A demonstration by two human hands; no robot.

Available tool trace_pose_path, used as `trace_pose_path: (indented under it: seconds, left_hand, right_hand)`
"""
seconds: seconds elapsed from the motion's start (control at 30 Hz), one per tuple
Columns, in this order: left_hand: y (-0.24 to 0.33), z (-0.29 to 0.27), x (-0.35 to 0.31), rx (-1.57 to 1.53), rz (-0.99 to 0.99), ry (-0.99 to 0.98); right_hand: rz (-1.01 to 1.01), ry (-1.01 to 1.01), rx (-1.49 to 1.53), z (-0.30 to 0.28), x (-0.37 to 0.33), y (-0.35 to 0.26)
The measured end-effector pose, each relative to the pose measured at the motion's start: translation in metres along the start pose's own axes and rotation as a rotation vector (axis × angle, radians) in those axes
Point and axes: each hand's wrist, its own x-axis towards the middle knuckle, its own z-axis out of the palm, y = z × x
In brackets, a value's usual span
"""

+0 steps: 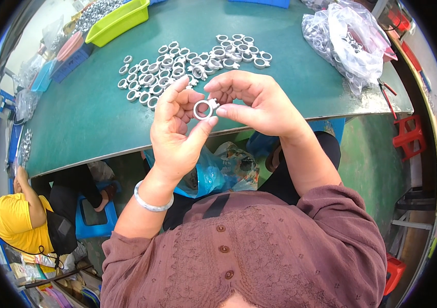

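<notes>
Between my two hands, above the table's near edge, is a small silvery metal ring clamp (211, 106) with a lug on its right side. My left hand (173, 131) grips the ring from the left, its thumb at the lower rim and fingers curled behind. My right hand (264, 102) is curled at the lug, its thumb tip against it; the inner fingertips are partly hidden. Just beyond my hands, many similar ring clamps (165, 73) lie loosely spread on the green table (95, 123).
A yellow-green bin (118, 23) and a blue bin (72, 64) stand at the far left. Clear plastic bags (331, 38) holding metal parts lie far right, near red-handled pliers (388, 97). A person in yellow (18, 220) sits at left. A blue bag (205, 174) hangs below the table edge.
</notes>
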Motion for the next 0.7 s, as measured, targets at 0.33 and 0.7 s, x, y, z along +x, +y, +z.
trace_pose_path:
  seconds: [0.33,0.7]
  left_hand:
    - [0.004,0.002,0.0,-0.129,-0.131,0.037]
    - [0.005,-0.009,-0.01,0.082,-0.169,0.063]
  right_hand:
    - [0.041,0.039,-0.023,0.0,0.0,0.001]
    - [0.063,0.033,-0.106,-0.005,0.004,0.012]
